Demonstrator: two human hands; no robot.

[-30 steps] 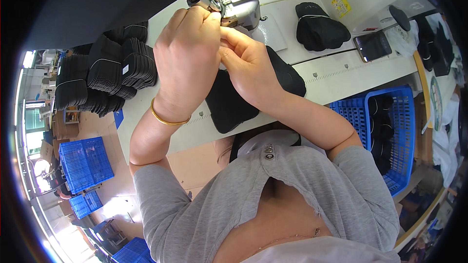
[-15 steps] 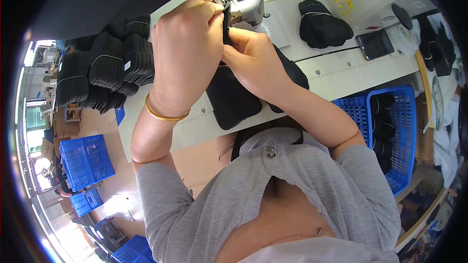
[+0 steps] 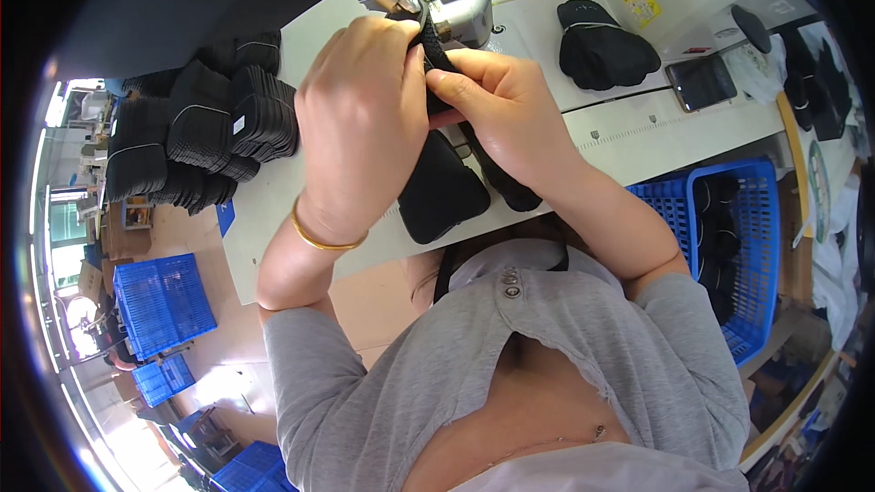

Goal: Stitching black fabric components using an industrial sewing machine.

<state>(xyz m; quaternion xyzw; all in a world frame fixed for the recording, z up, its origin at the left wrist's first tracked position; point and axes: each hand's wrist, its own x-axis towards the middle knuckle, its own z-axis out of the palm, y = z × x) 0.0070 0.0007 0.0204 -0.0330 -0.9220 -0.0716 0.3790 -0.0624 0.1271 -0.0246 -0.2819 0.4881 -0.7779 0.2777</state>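
A piece of black fabric with a thick edge (image 3: 437, 53) is up at the head of a sewing machine (image 3: 463, 16). My left hand (image 3: 365, 109), a gold bangle at its wrist, is closed with thumb and fingertips pinching the fabric on its left side. From the right, my right hand (image 3: 510, 109) pinches the same piece between thumb and forefinger. Much of the fabric is hidden behind my hands. Below them a flat black padded piece (image 3: 444, 193) lies at the table's near edge, with a narrow black part (image 3: 503, 180) beside it.
Stacks of tied black pieces (image 3: 199, 118) stand at the left of the white table (image 3: 620, 132). A tied black bundle (image 3: 602, 46) and a phone (image 3: 702, 84) lie on the right. A blue basket (image 3: 758, 255) holding black bundles stands below; more blue crates (image 3: 164, 301) are at left.
Both hands have drawn slightly toward me and to the right, away from the needle area. More of the black fabric now shows between them, and the narrow black part below has shifted.
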